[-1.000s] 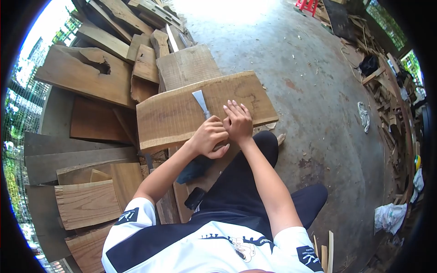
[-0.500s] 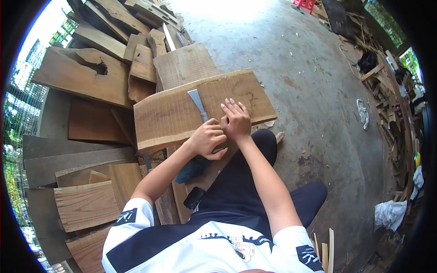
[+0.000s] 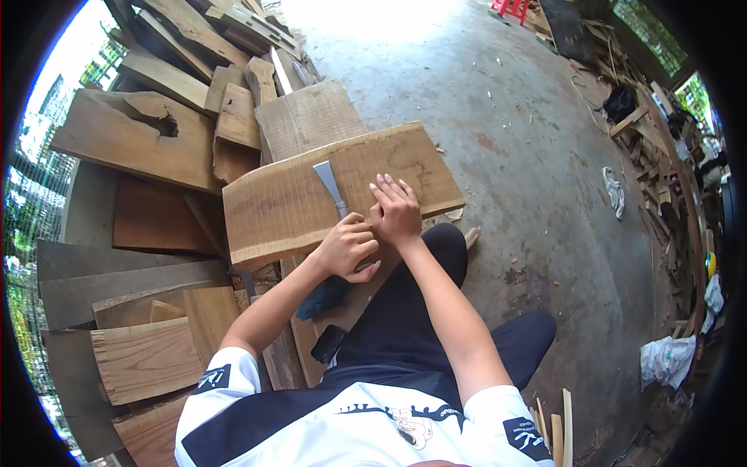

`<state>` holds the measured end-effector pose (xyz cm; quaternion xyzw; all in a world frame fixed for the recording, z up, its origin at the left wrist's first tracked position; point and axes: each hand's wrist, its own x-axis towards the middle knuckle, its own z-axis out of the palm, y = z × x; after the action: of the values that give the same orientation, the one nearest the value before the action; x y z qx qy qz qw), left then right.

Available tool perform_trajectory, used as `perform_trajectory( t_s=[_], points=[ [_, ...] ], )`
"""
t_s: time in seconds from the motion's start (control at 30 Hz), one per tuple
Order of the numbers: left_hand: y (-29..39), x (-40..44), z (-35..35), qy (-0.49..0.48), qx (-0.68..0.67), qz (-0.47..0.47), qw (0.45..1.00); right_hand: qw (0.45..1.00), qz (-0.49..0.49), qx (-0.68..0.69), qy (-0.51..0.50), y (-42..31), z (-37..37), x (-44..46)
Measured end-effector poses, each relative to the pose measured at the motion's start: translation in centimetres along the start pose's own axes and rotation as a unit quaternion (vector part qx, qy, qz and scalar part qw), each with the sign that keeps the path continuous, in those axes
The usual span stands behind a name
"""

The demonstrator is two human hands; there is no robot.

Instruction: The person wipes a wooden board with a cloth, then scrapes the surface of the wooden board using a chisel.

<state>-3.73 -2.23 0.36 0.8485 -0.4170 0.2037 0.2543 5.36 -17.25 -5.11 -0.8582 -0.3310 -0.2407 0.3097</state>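
Observation:
A wide wooden board (image 3: 272,202) lies across in front of me, slightly tilted up to the right. Over its lower middle, my left hand (image 3: 347,247) is wrapped round the handle of a metal scraper (image 3: 328,184), whose flared flat blade rests on the board and points away from me. My right hand (image 3: 396,208) lies on the board just right of the handle, fingers stretched out and palm down. The two hands are close together near the board's front edge. Most of the scraper's handle is hidden in my left hand.
Stacked planks and boards (image 3: 148,350) fill the left side. A squarer board (image 3: 310,118) lies behind the wide one. Concrete floor (image 3: 529,194) extends to the right, with a white cloth (image 3: 613,193), a white bag (image 3: 667,362) and scrap wood (image 3: 657,179). A red stool (image 3: 510,9) stands far back.
The board, the scraper and both hands appear slightly further left in the view. The blade still lies flat on the board, and both hands keep the same pose.

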Motion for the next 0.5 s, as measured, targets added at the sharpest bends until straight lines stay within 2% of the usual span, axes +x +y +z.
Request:
perform_trajectory(
  t_s=[0.1, 0.3, 0.5],
  points=[
    [0.6, 0.8, -0.3, 0.006, -0.037, 0.023, 0.999, 1.000, -0.001, 0.001, 0.000, 0.0, 0.1, 0.0],
    [-1.3, 0.3, 0.2, 0.013, 0.001, -0.009, 1.000, 1.000, -0.001, -0.004, 0.008, 0.0, -0.1, 0.2],
    [0.1, 0.7, 0.5, 0.009, -0.032, 0.012, 0.999, 1.000, -0.002, -0.001, 0.006, 0.0, 0.1, 0.1]
  ],
)
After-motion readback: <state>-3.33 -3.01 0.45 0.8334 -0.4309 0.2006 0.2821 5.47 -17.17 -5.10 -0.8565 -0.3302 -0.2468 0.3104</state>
